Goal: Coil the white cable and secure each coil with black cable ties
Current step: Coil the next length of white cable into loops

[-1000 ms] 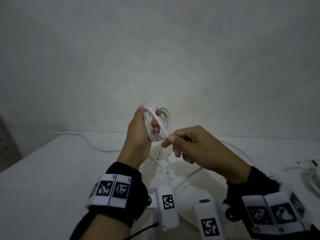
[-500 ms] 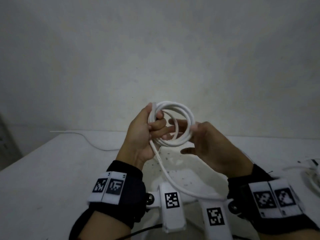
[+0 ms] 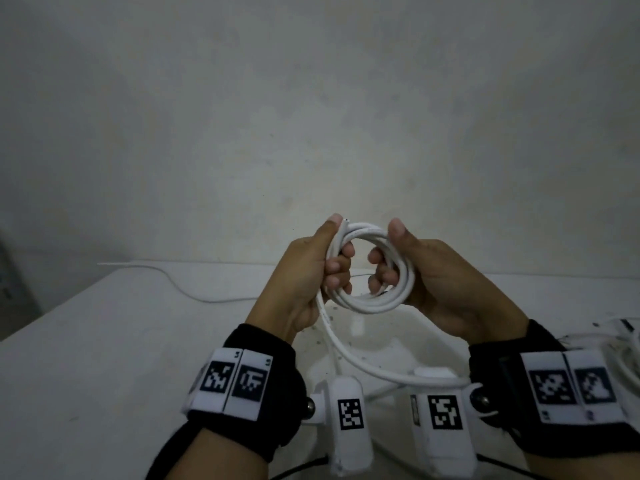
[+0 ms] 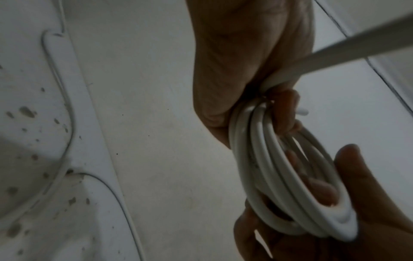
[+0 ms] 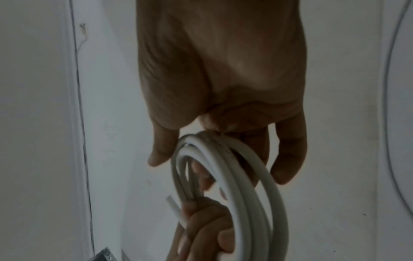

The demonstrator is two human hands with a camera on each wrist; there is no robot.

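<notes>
A coil of white cable (image 3: pixel 372 303) of several loops is held up above the white table (image 3: pixel 104 341) between both hands. My left hand (image 3: pixel 320 268) grips the coil's left side, fingers curled through the ring, thumb along the cut cable end at the top. My right hand (image 3: pixel 408 268) grips the right side, thumb up, fingers hooked inside. The loose tail (image 3: pixel 349 355) runs from the left hand down toward my right wrist. The same coil (image 4: pixel 288 185) fills the left wrist view, and the coil (image 5: pixel 241 185) shows in the right wrist view. No black cable tie is in view.
A thin white wire (image 3: pixel 180 289) trails across the table's far left. More white cable (image 3: pixel 623 344) lies at the right edge of the table. A plain wall stands behind. The tabletop under the hands is speckled with dark spots.
The right hand has moved from behind the coil to gripping its right side with thumb up. The coil now sits squarely between both hands; the tail hangs lower toward the right wrist.
</notes>
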